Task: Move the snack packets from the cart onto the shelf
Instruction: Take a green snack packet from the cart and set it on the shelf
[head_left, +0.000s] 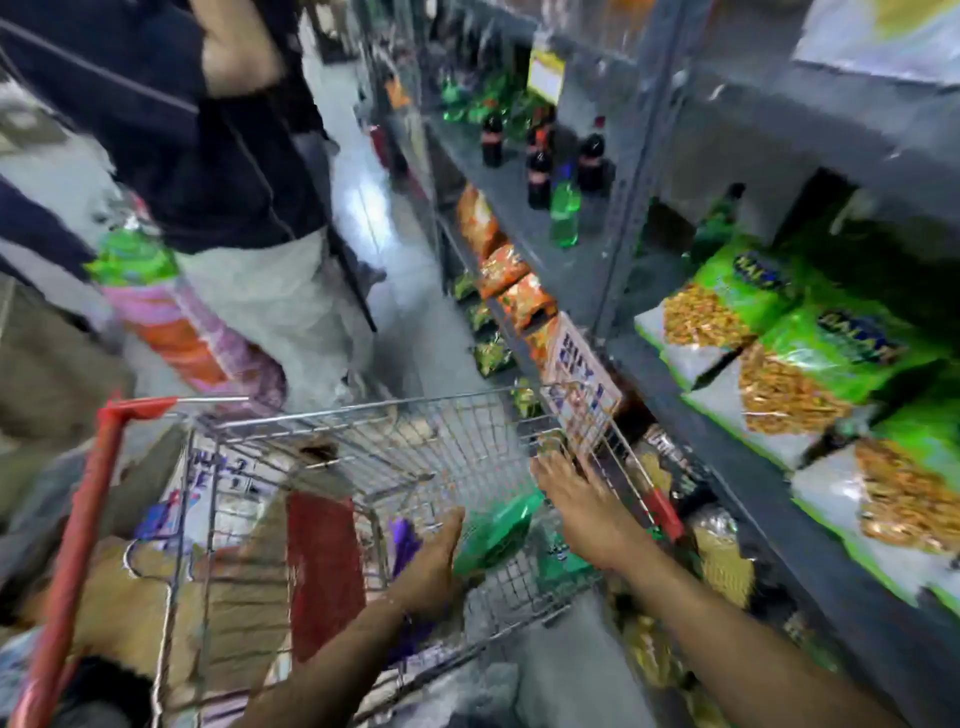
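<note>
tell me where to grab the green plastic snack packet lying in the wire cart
Take the green plastic snack packet by its two long edges, from above. It seems to lie tilted in the wire cart, broad face up, with the left hand and right hand open on either side. Motion blur hides its seams.

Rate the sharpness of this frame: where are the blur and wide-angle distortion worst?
Head view: motion blur throughout, heaviest on the right hand and the cart wires; green snack packets on the shelf stay fairly legible; shelf uprights lean from wide-angle distortion; floor glare mid-aisle.
</note>
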